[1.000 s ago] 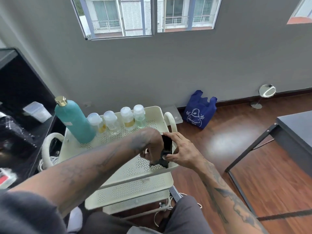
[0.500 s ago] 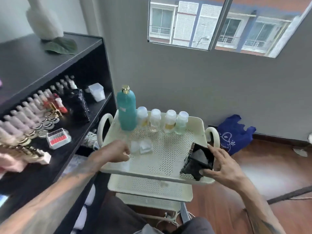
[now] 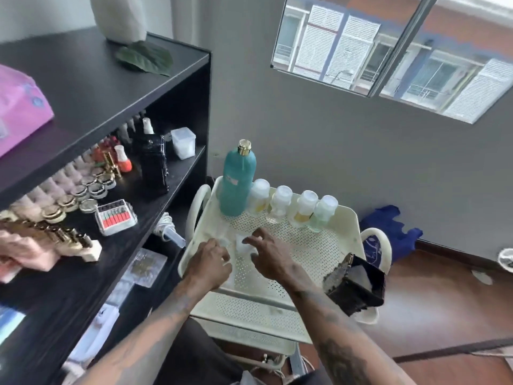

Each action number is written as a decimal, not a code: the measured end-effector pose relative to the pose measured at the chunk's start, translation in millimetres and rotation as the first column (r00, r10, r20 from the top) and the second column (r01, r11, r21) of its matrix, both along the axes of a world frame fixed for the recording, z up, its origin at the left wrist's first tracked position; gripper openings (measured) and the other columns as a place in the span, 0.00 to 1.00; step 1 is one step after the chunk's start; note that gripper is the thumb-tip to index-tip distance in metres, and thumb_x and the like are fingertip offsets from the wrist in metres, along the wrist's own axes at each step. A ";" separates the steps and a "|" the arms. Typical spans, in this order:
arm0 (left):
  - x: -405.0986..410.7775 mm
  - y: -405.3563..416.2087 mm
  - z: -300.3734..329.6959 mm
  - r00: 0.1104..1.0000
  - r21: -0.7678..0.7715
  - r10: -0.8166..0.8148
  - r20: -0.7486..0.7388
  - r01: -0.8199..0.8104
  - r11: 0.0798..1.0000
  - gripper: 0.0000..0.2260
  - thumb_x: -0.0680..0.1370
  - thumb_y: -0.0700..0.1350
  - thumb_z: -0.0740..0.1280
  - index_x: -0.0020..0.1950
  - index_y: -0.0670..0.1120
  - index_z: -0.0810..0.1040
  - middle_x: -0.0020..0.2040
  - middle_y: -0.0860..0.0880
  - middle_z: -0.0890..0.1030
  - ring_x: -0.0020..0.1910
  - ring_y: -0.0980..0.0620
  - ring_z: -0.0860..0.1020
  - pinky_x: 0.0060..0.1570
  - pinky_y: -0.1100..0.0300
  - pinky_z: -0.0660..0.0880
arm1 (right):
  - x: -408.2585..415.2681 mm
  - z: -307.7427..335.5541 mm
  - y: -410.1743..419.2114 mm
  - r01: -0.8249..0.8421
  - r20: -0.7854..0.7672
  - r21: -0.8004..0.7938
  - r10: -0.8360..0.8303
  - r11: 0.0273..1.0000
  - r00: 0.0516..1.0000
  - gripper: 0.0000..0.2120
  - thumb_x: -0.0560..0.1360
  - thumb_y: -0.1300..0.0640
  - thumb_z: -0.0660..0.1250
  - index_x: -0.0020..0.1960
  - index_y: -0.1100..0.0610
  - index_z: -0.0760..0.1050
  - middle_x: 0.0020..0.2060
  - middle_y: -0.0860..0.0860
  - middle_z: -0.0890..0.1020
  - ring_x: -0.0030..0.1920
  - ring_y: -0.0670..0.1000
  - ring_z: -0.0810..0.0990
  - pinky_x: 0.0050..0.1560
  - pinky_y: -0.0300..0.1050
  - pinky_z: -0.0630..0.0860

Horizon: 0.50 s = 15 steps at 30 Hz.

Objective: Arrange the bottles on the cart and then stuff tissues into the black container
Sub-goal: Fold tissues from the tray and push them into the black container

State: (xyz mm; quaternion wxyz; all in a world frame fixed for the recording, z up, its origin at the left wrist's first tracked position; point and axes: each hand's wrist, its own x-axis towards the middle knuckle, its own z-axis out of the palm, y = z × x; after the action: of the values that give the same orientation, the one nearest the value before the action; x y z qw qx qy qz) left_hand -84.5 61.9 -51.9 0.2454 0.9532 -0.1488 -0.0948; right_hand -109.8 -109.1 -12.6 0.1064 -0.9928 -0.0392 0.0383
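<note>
A cream cart [image 3: 350,218] with a perforated top tray stands beside a black shelf unit [image 3: 116,87]. Along the tray's far edge a tall teal bottle [image 3: 237,184] with a gold cap stands upright at the left, and four small clear bottles [image 3: 291,208] with white caps stand in a row just to its right; two of them hold yellowish liquid and the last looks pale green. The black container [image 3: 358,284] sits tilted at the near right corner of the tray, its open mouth turned up and toward the wall, with something white inside it, likely a tissue, though the view is too blurred to be sure. White tissues [image 3: 243,243] lie on the tray near its left side. The left hand [image 3: 209,263] reaches over the tray's near left edge with fingers curled down onto a tissue; whether it pinches the tissue cannot be told. The right hand [image 3: 268,255] hovers just beside it, fingers spread and bent over the tissues, the fingertips touching or nearly touching them. On the middle shelf of the unit stand rows of small polish bottles [image 3: 69,179], a clear box of red-tipped bits [image 3: 116,216], a glossy black bag [image 3: 154,162] and a small clear tub [image 3: 183,142]. A pink pack [image 3: 19,107] lies on top of the unit.
</note>
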 end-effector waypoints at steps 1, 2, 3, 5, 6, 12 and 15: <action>1.7 0.4 0.1 1.000 -0.011 0.003 0.010 -0.003 1.000 0.11 0.75 0.50 0.69 0.55 0.49 0.83 0.60 0.49 0.75 0.60 0.50 0.73 0.56 0.52 0.76 | 7.6 -6.8 3.8 -0.027 0.011 -0.027 0.027 0.999 1.000 0.17 0.80 0.60 0.61 0.68 0.48 0.72 0.66 0.50 0.70 0.53 0.50 0.77 0.49 0.41 0.76; 3.1 1.4 0.1 1.000 -0.020 0.010 0.016 -0.010 1.000 0.10 0.75 0.49 0.69 0.55 0.49 0.83 0.60 0.49 0.75 0.59 0.50 0.74 0.56 0.52 0.76 | 14.2 -11.6 6.8 -0.026 0.027 -0.043 0.027 0.999 0.999 0.16 0.81 0.60 0.59 0.67 0.49 0.73 0.66 0.50 0.71 0.51 0.51 0.77 0.48 0.43 0.78; 4.1 2.2 -0.3 1.000 -0.025 0.018 0.016 -0.018 1.000 0.10 0.75 0.48 0.69 0.55 0.48 0.83 0.60 0.49 0.75 0.59 0.50 0.74 0.55 0.52 0.77 | 19.4 -15.2 8.6 -0.010 0.042 -0.054 0.013 0.998 0.999 0.14 0.82 0.60 0.58 0.65 0.50 0.74 0.64 0.50 0.72 0.49 0.51 0.78 0.47 0.44 0.79; 4.3 3.1 -2.7 1.000 -0.023 0.027 0.009 -0.027 0.999 0.10 0.75 0.47 0.69 0.55 0.48 0.82 0.61 0.49 0.74 0.59 0.50 0.74 0.55 0.52 0.77 | 26.3 -22.0 8.8 0.013 0.058 -0.062 -0.009 0.998 0.998 0.12 0.82 0.57 0.58 0.60 0.54 0.78 0.59 0.51 0.76 0.46 0.51 0.78 0.46 0.46 0.80; 3.5 3.4 -4.8 1.000 -0.020 0.029 0.002 -0.029 0.999 0.10 0.75 0.46 0.68 0.55 0.48 0.82 0.62 0.50 0.74 0.59 0.50 0.73 0.55 0.52 0.77 | 27.6 -24.7 8.3 0.024 0.066 -0.041 -0.022 0.999 0.998 0.11 0.82 0.56 0.58 0.57 0.55 0.79 0.57 0.51 0.77 0.47 0.50 0.78 0.47 0.46 0.80; 5.1 6.1 -8.9 0.999 -0.021 0.040 -0.001 -0.040 0.999 0.10 0.77 0.44 0.66 0.56 0.48 0.82 0.65 0.52 0.73 0.59 0.52 0.73 0.55 0.54 0.76 | 22.2 -6.4 2.5 0.375 -0.148 0.684 -0.385 0.625 0.911 0.07 0.78 0.58 0.66 0.54 0.57 0.79 0.52 0.57 0.81 0.43 0.51 0.82 0.43 0.43 0.81; 7.3 9.9 -10.3 0.999 -0.029 0.053 -0.004 -0.053 0.998 0.11 0.77 0.43 0.64 0.56 0.47 0.82 0.64 0.51 0.74 0.58 0.52 0.73 0.54 0.53 0.77 | 2.4 21.3 -3.2 0.436 -0.339 0.842 -0.318 0.317 0.885 0.07 0.78 0.61 0.65 0.56 0.62 0.75 0.45 0.59 0.83 0.39 0.53 0.83 0.43 0.46 0.82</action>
State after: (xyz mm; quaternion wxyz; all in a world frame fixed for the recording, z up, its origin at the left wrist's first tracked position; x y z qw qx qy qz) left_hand -77.2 71.8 -62.2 0.2618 0.9530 -0.1245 -0.0878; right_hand -107.4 -112.4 8.7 0.6291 -0.7539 0.1849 0.0399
